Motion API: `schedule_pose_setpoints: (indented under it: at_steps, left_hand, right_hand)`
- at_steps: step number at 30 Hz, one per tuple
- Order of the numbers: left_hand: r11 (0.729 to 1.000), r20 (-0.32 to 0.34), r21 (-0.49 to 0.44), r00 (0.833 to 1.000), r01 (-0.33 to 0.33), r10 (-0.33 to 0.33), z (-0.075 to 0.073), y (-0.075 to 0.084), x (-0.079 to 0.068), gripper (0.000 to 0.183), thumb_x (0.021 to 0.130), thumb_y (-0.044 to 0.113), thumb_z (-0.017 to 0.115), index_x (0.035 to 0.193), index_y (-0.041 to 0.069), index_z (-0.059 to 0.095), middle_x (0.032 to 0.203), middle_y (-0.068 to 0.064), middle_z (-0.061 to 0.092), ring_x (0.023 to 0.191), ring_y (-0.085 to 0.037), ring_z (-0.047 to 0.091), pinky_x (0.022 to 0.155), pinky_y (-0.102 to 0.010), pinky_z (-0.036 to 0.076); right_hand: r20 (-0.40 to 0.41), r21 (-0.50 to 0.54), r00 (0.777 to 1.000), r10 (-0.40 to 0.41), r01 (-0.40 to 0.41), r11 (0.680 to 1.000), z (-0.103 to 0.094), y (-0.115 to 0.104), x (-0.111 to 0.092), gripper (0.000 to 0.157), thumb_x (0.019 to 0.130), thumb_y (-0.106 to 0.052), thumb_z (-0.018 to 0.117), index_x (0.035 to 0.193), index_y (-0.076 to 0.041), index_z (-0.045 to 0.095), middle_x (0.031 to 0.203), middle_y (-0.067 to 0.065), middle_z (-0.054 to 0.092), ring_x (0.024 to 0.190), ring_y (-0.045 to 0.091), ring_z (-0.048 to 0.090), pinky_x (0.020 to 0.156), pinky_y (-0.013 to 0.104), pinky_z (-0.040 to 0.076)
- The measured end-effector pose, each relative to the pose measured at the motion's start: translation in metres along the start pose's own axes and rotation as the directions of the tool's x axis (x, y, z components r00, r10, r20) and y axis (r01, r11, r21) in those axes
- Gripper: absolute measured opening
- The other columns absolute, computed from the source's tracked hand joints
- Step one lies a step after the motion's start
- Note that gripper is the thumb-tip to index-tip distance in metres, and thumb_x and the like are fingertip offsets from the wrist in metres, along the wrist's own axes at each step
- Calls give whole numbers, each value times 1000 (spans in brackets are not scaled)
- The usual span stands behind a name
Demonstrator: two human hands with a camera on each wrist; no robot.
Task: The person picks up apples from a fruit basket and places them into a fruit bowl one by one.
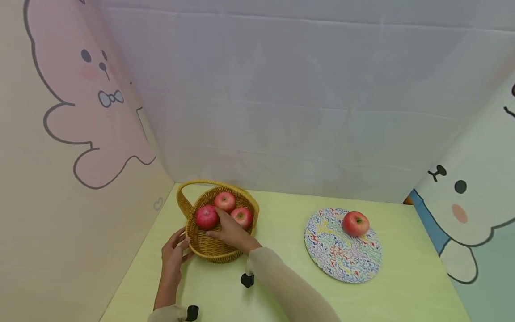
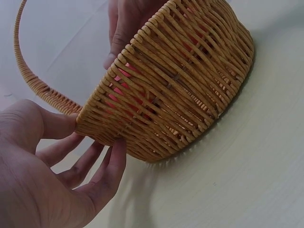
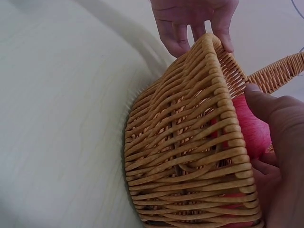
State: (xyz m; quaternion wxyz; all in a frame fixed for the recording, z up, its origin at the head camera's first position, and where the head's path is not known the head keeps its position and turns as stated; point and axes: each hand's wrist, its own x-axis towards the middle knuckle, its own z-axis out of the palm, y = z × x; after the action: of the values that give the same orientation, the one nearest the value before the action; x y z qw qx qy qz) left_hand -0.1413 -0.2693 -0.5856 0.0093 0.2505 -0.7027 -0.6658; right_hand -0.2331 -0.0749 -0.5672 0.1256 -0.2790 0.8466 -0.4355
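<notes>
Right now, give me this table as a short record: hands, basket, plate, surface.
Left hand: holds the basket at its rim
Right hand: inside the basket, at the pink fruit; grip unclear
Basket contents: pink fruit, back apple, right apple
Plate: round, multicoloured pattern; plate apple toward its far right edge
Surface: pale yellow-green table

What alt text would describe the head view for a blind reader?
A right hand grips a pink fruit beside two red apples in a wicker basket; the left hand holds the basket. To the right, another apple lies on a patterned round plate.
</notes>
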Motion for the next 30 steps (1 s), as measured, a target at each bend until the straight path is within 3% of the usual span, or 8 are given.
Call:
schedule_pose_setpoints:
  at_steps: [12, 20, 30]
  left_hand:
    - [1000, -4, 3, 1000, 5, -5, 0, -1, 0, 51, 109, 18, 55, 159, 15, 44, 157, -22, 46, 104, -3, 66, 80, -26, 62]
    - [1000, -22, -1, 1000, 4, -4, 3, -1, 2, 50, 109, 20, 57, 157, 14, 47, 154, -21, 47, 102, -4, 64, 81, -29, 63]
    - [1000, -11, 2, 1000, 5, -5, 1, 0, 1, 51, 109, 20, 57, 159, 15, 46, 157, -22, 45, 103, -2, 64, 80, -27, 62]
  right_hand:
    - [1, -66, 999, 38, -38, 997, 6, 2, 9, 88, 99, -32, 74, 165, -3, 23, 170, 12, 30, 154, 26, 38, 124, 43, 39]
    - [-167, -91, 984, 56, -72, 993, 20, -4, 12, 87, 97, -25, 77, 162, -1, 24, 157, 22, 37, 127, 32, 63, 105, 40, 56]
    - [-274, -206, 954, 118, -178, 962, 34, -15, 19, 75, 97, -34, 76, 153, 0, 39, 137, 21, 55, 115, 31, 68, 96, 39, 59]
